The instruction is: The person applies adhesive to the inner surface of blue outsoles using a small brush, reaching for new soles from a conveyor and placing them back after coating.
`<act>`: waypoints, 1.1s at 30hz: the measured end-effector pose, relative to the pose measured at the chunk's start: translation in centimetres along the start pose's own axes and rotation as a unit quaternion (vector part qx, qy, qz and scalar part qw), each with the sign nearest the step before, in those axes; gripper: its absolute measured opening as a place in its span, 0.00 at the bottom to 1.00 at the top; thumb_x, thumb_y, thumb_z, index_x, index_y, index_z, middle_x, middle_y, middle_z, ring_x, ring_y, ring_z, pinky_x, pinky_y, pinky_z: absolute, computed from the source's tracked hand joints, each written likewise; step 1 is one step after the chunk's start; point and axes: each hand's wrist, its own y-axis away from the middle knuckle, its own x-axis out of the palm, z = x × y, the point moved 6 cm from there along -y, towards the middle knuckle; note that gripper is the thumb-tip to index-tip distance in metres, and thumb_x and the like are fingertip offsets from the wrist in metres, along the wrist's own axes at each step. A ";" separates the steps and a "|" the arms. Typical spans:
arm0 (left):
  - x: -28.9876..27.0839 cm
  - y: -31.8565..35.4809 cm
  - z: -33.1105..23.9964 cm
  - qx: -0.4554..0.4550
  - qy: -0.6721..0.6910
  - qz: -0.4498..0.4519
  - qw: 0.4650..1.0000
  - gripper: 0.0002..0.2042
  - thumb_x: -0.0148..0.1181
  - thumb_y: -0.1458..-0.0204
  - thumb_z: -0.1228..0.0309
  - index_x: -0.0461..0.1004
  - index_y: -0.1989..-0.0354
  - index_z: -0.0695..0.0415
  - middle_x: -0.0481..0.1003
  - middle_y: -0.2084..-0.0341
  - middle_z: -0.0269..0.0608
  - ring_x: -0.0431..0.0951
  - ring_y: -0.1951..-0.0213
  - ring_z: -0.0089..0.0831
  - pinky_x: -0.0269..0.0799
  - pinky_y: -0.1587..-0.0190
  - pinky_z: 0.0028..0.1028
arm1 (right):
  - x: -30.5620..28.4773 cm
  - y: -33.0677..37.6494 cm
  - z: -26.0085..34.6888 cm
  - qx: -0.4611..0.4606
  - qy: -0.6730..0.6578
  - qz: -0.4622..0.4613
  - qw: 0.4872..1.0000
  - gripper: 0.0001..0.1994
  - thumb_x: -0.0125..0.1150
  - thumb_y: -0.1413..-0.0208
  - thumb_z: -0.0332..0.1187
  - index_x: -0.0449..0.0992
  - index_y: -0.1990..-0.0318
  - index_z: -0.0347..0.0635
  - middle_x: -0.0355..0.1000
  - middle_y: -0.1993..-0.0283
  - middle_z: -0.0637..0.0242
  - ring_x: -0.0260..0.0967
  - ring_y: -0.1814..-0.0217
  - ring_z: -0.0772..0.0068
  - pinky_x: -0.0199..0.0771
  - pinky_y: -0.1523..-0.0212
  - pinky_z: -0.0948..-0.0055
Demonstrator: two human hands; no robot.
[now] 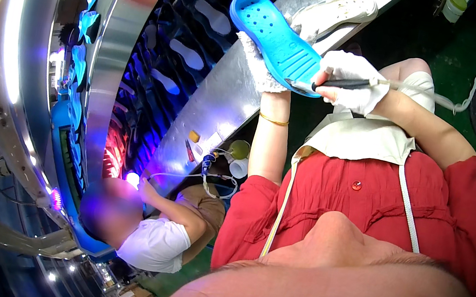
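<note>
My left hand [257, 65], in a white glove, is wrapped round the underside of a bright blue shoe sole [273, 44]. The sole tilts, its rounded end with small holes pointing away and its ridged end toward my right hand. My right hand [353, 80], also gloved with bare fingertips, is closed on a thin black-handled brush [344, 84]. A pale tube [414, 90] runs from the brush's back end. The brush's tip lies at the near edge of the sole's ridged end. Just beyond the blue sole, a white shoe sole [342, 12] rests on the metal ledge.
The metal ledge [212, 97] borders a dark conveyor [178, 19] carrying pale soles. A co-worker [157, 239] sits at left beside it. A yellow block [194, 136] and a green round container [239, 149] are nearby. Blue pieces [79, 71] line the far machine. A pale green tub [455, 5] stands top right.
</note>
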 end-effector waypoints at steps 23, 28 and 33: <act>-0.2 0.9 0.0 0.027 -0.008 0.018 0.999 0.31 0.35 0.44 0.42 0.59 0.40 0.51 0.67 0.46 0.44 0.69 0.48 0.41 0.64 0.44 0.42 | 0.0 -0.9 -1.9 -0.020 -0.061 -0.032 0.997 0.06 0.62 0.53 0.22 0.73 0.67 0.39 0.70 0.72 0.69 0.69 0.72 0.81 0.70 0.70 0.82; 1.8 1.0 -0.5 0.044 -0.017 0.037 0.998 0.33 0.38 0.46 0.41 0.60 0.41 0.52 0.67 0.47 0.45 0.68 0.48 0.44 0.64 0.44 0.42 | -1.2 -2.1 -4.2 0.157 -0.219 -0.003 0.963 0.04 0.61 0.52 0.23 0.74 0.68 0.36 0.72 0.68 0.65 0.69 0.71 0.79 0.71 0.68 0.82; 0.3 0.2 -1.2 0.010 0.002 0.038 0.999 0.31 0.40 0.47 0.42 0.63 0.44 0.55 0.70 0.50 0.45 0.72 0.52 0.45 0.67 0.48 0.44 | -0.4 -1.7 -3.6 0.040 -0.145 0.047 0.988 0.07 0.63 0.56 0.19 0.72 0.68 0.37 0.71 0.65 0.63 0.69 0.68 0.77 0.72 0.65 0.78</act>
